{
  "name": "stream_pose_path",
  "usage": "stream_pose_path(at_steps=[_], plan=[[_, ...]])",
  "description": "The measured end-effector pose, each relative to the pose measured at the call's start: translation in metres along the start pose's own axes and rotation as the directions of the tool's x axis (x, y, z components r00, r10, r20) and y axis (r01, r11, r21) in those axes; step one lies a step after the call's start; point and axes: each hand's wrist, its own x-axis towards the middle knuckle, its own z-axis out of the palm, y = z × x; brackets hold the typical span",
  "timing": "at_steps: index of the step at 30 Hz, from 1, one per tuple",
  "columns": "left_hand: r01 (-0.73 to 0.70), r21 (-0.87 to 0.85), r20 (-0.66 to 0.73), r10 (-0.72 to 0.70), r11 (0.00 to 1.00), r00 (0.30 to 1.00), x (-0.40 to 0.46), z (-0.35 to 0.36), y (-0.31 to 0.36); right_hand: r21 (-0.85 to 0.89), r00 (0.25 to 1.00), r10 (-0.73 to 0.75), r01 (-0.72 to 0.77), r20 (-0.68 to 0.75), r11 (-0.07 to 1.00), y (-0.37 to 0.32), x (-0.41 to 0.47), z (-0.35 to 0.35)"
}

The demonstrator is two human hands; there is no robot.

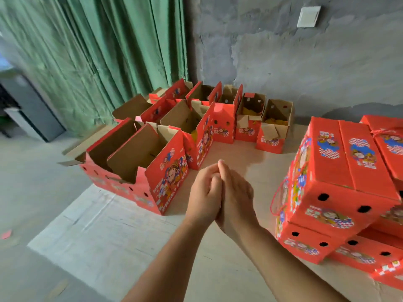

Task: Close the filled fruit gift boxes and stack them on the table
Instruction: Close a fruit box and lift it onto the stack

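Curtain in green hangs at the far left, with a dark cabinet beside it near the frame edge and grey floor below. On the worktop, a pale surface covered with flattened cardboard, a cluster of open red gift boxes stands at the left and far side, their flaps raised and brown insides showing. The nearest of these, a box printed with a cartoon figure, stands just left of the hands. Farther back, two smaller open boxes stand near the wall; yellow contents show inside them, too blurred to identify.

At centre, both forearms reach forward over the worktop. The left hand and the right hand are pressed together palm to palm, fingers mostly straight and pointing away from the person, with the left fingertips slightly folded against the right. Neither hand holds anything, and neither touches a box.

To the right, closed gift boxes lie on their sides in a stack at least two layers high, round holes in their end faces turned toward the camera. A red cord handle loops off the stack's left side. Behind it all runs a rough grey wall with a white switch plate high on the right.
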Motion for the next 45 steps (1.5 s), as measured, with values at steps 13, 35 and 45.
stream_pose_path(at_steps=[13,35,45], plan=[[0.444,0.29,0.149,-0.498,0.848,0.854,0.101,-0.18,-0.185,-0.075,0.85,-0.054,0.11,0.524,0.991,-0.128,0.115,0.158],[-0.232,0.875,0.415,-0.414,0.424,0.81,0.04,-0.107,-0.164,-0.288,0.872,-0.171,0.328,0.459,0.899,-0.047,0.05,0.107],[-0.316,0.817,0.566,-0.564,0.483,0.602,-0.126,0.024,-0.045,-0.13,0.891,-0.316,0.374,0.327,0.918,0.096,-0.103,-0.011]])
